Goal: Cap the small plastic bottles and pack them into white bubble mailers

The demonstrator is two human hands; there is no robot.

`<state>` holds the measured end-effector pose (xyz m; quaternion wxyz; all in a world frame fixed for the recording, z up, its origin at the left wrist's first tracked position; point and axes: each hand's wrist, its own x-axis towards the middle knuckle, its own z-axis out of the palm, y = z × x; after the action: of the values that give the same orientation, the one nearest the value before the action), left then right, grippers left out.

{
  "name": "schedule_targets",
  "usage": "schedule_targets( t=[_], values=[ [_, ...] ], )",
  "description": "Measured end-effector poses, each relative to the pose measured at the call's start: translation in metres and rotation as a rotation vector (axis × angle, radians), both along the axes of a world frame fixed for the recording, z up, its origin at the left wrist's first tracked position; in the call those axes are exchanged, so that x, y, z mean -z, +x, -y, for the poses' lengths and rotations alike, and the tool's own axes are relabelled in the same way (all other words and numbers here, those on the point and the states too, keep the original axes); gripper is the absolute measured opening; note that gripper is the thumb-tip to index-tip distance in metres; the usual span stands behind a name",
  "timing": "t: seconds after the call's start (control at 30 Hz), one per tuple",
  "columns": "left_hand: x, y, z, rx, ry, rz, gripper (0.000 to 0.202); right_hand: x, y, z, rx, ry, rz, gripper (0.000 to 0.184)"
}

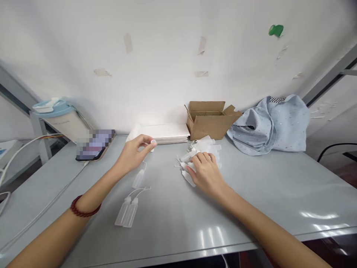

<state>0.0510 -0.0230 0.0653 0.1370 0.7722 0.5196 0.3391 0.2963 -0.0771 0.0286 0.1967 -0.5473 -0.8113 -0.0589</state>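
Observation:
My left hand (134, 152) pinches a small white round piece (153, 142) between thumb and fingertips, above the table. Whether it is a cap or something else, I cannot make out. Over a pile of translucent plastic squeeze bottles (213, 148) with thin tubes on their tops, my right hand (205, 171) curls its fingers, thumb and forefinger closed about one bottle. Its fingertips are partly hidden. One squeeze bottle (138, 179) lies below my left hand. Nearer to me, two more squeeze bottles (126, 213) lie side by side, tubes pointing away.
Against the wall stand an open cardboard box (210, 126) and a flat stack of white packs (170, 133). A light blue cloth bag (275, 126) slumps at right. To the left, a phone (96, 145) on a white cable (52, 201) leans near a blue-lidded cup (63, 119).

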Motion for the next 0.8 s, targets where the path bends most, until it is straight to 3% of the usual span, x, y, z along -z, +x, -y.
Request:
schedule_targets(
  t=[0.1, 0.23, 0.37, 0.5, 0.63, 0.8],
  values=[
    [0.002, -0.013, 0.009, -0.094, -0.153, 0.253, 0.027, -0.006, -0.017, 0.009, -0.037, -0.079, -0.024, 0.017],
    [0.008, -0.022, 0.01, -0.135, -0.209, 0.422, 0.026, -0.02, -0.058, 0.015, -0.197, -0.294, -0.04, 0.021],
    [0.008, -0.025, 0.008, -0.124, -0.19, 0.528, 0.028, -0.031, -0.106, -0.007, -0.241, -0.582, -0.054, 0.043],
    [0.007, -0.031, 0.006, -0.173, -0.168, 0.543, 0.032, -0.032, -0.139, -0.035, -0.192, -0.721, -0.065, 0.043],
    [0.006, -0.032, 0.005, -0.199, -0.183, 0.552, 0.034, -0.025, -0.145, -0.046, -0.185, -0.813, -0.103, 0.024],
    [-0.002, -0.025, 0.013, -0.129, -0.309, 0.519, 0.031, -0.019, -0.119, -0.041, -0.17, -0.806, -0.256, 0.032]
  ],
)
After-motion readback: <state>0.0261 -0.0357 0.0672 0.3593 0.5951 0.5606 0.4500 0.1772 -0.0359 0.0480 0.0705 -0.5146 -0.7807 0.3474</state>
